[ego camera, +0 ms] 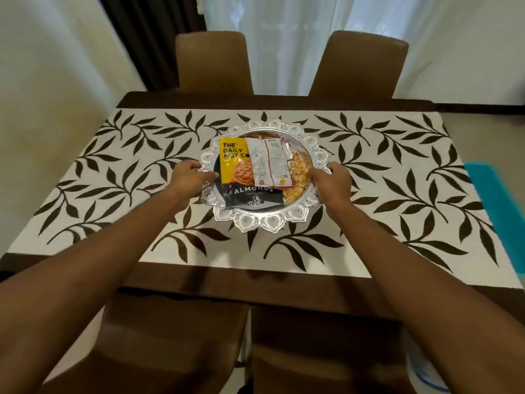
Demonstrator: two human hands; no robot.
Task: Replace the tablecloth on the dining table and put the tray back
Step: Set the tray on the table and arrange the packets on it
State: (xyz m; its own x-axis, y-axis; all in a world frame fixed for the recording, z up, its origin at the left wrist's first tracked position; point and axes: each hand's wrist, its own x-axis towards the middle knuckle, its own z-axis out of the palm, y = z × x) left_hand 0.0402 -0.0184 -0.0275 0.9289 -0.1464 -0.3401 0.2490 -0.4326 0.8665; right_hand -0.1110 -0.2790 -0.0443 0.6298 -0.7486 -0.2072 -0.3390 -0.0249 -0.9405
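**Both hands on the silver tray**

Fingers of the left hand (189, 177) curl over the left rim of the round silver tray with a petal edge (265, 223). The right hand (331, 182) grips the right rim the same way. It looks like the tray sits on the white tablecloth with dark brown leaves (397, 172), near the middle of the table, though I cannot tell for sure. A yellow and black almond bag (235, 169), a white packet (267, 163) and yellow snacks (297, 177) lie on the tray.

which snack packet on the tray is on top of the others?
The white packet with the printed back label and red edge. It overlaps the yellow-and-black almond packet on its left and the clear bag of yellow snacks on its right.
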